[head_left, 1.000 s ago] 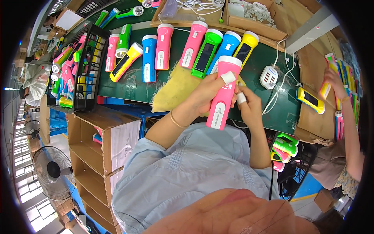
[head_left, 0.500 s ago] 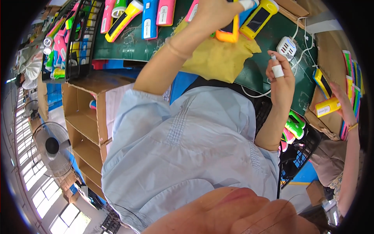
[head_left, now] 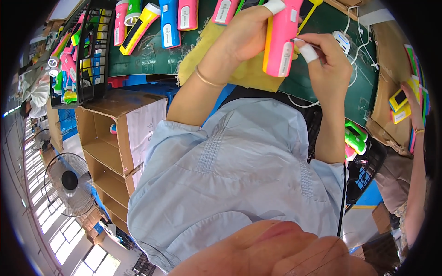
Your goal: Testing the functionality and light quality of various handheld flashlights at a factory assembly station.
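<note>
as left hand (head_left: 248,37) grips pink flashlight (head_left: 279,45), right hand (head_left: 328,60) curls beside it, grip unclear

A factory workshop, alike flashlights (head_left: 170,27) in bright colours lining a green worktop (head_left: 142,63), black crate (head_left: 84,94) full of more, cardboard shelving (head_left: 123,99), caged fan (head_left: 69,180), long row of windows (head_left: 60,240), a co-worker's arm (head_left: 416,165) nearby

The pink flashlight (head_left: 279,39), with a yellow strip (head_left: 266,57) along its left side, was held in the left hand (head_left: 247,34) above the tabletop (head_left: 147,64). Its long body slanted slightly, the squared lower end (head_left: 277,72) toward the tabletop's near edge, the upper end leaning right and cut off from view. The white switch (head_left: 293,15) and pale elongated panel (head_left: 286,60) faced up.
</note>
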Demonstrator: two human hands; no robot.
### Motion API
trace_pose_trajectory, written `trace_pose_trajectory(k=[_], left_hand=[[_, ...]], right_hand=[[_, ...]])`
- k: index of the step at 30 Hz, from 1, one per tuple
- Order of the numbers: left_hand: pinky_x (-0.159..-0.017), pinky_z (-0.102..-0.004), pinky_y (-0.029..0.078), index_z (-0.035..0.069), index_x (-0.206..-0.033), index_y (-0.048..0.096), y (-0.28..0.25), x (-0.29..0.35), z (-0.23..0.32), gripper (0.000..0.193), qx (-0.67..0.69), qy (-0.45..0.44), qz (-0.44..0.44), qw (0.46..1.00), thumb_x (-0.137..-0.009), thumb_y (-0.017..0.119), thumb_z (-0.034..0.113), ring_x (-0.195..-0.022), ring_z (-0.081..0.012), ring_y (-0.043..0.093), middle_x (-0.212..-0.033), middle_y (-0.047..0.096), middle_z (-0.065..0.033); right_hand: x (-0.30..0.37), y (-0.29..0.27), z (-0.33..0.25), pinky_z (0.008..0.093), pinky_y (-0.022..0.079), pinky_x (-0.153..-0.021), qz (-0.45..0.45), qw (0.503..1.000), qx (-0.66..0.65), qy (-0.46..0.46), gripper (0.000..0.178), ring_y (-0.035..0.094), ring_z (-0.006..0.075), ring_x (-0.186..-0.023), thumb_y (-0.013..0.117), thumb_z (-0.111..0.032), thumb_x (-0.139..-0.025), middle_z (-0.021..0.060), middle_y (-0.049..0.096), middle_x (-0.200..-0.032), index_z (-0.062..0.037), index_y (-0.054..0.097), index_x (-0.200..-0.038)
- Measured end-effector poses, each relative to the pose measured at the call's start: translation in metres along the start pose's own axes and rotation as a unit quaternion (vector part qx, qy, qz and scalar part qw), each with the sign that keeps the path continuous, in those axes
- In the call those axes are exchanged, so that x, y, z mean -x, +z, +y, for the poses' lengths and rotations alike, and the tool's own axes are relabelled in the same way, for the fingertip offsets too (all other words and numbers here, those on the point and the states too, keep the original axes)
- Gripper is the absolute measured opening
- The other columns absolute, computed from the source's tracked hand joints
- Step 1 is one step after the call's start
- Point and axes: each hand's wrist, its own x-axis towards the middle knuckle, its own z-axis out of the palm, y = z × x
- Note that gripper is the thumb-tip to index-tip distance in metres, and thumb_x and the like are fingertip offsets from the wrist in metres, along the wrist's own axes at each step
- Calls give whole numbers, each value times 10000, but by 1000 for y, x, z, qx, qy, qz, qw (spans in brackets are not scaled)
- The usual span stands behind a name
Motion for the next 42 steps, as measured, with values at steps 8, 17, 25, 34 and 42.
trace_pose_trajectory(k=[8,17,25,34,42], left_hand=[[-647,-264,481,40,-1089,474,20,7,-8,495,-171,191,59,965,-871,492,484,-720,-150,565,-852,569,-75],[-640,-288,430,65,-1084,487,11,8,-9,505,88,178,59,978,-874,431,520,-682,-154,459,-841,490,-40],[-680,-352,469,-20,-982,492,1,7,-27,663,-82,390,-71,914,-768,554,605,-757,-235,580,-830,604,-107],[-618,-348,508,31,-1186,397,15,26,-28,417,-166,220,74,959,-865,546,252,-701,-206,566,-901,534,-108],[-617,-310,513,15,-1184,384,21,29,-28,394,-237,148,108,954,-857,549,160,-748,-180,589,-921,542,-114]], right_hand=[[0,-18,11,225,426,-680,-294,909,-293,43,113,531,91,-788,620,-42,-789,9,543,-850,-9,589,-893],[48,12,-8,281,375,-491,-113,918,-31,-380,302,464,173,-606,683,-57,-557,45,496,-745,-15,630,-852],[40,31,-13,316,441,-523,58,998,1,-39,428,525,242,-621,796,-224,-595,75,511,-726,-37,571,-908],[44,11,15,240,384,-630,-76,979,-174,69,217,484,157,-725,506,-115,-867,94,502,-850,4,568,-1038],[50,-8,19,201,354,-607,-86,930,-295,201,200,445,78,-652,456,-125,-913,18,514,-751,26,528,-803]])
